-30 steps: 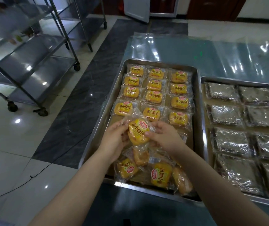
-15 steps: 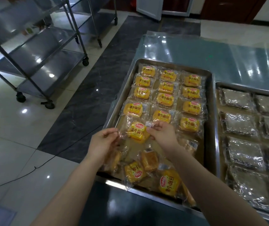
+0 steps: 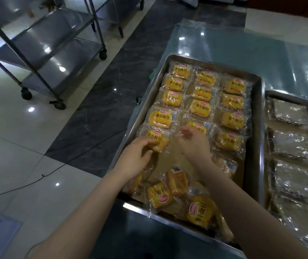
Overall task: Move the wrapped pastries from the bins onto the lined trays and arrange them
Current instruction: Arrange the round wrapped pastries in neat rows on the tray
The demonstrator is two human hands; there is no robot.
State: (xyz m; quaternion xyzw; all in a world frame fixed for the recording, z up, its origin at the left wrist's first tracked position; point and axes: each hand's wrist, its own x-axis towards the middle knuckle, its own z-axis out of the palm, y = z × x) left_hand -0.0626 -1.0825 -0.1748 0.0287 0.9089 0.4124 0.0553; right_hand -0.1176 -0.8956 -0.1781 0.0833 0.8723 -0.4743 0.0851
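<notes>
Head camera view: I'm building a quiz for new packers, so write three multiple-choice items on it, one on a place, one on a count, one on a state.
1. Where is the tray of silvery packets relative to the tray of yellow pastries?
A) to its left
B) to its right
C) stacked on top of it

2. How many tidy columns are laid out in the far part of the yellow tray?
A) three
B) one
C) six

3. What is the left hand doing?
A) hanging empty
B) pushing a cart
C) holding a yellow pastry

Answers:
1 B, the silvery tray's rim lies just right of the yellow tray's wall.
2 A, three columns run up the tray.
3 C, its grip is on a pastry at the near end of the left column.
</notes>
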